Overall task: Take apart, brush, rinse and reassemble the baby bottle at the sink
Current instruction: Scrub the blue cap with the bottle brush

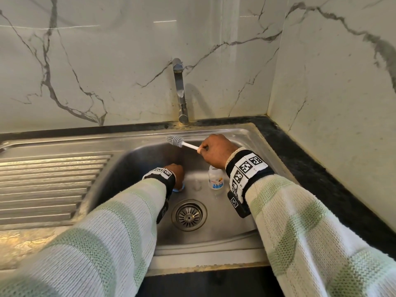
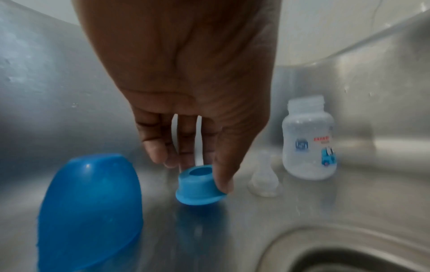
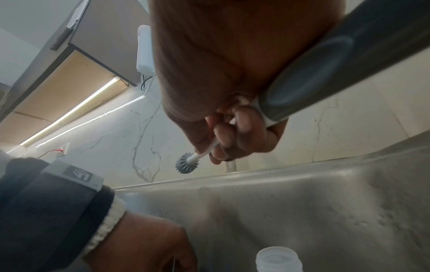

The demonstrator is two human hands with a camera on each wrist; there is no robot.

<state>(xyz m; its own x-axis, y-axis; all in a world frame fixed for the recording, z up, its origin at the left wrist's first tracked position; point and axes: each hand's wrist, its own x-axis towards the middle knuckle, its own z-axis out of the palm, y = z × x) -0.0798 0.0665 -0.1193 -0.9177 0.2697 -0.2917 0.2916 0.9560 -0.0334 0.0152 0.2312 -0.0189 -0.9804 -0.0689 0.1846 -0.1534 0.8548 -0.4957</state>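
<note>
The baby bottle lies in parts on the sink floor. My left hand (image 1: 174, 173) reaches down and pinches the blue screw ring (image 2: 197, 185) between thumb (image 2: 223, 176) and fingers; the ring's base touches the steel. The blue dome cap (image 2: 90, 208) stands left of it. A clear nipple (image 2: 265, 182) and the open, upright bottle (image 2: 308, 141) stand to its right. My right hand (image 1: 214, 151) is raised above the bottle (image 1: 215, 179) and grips the bottle brush handle (image 3: 325, 73). The grey brush head (image 1: 174, 140) points left in the air.
The steel sink basin (image 1: 235, 211) has its drain strainer (image 1: 189, 214) just in front of the parts. The faucet (image 1: 180, 91) rises at the back, with no water visible. A ribbed drainboard (image 1: 49, 185) lies left, a dark counter (image 1: 310, 168) right, marble walls behind.
</note>
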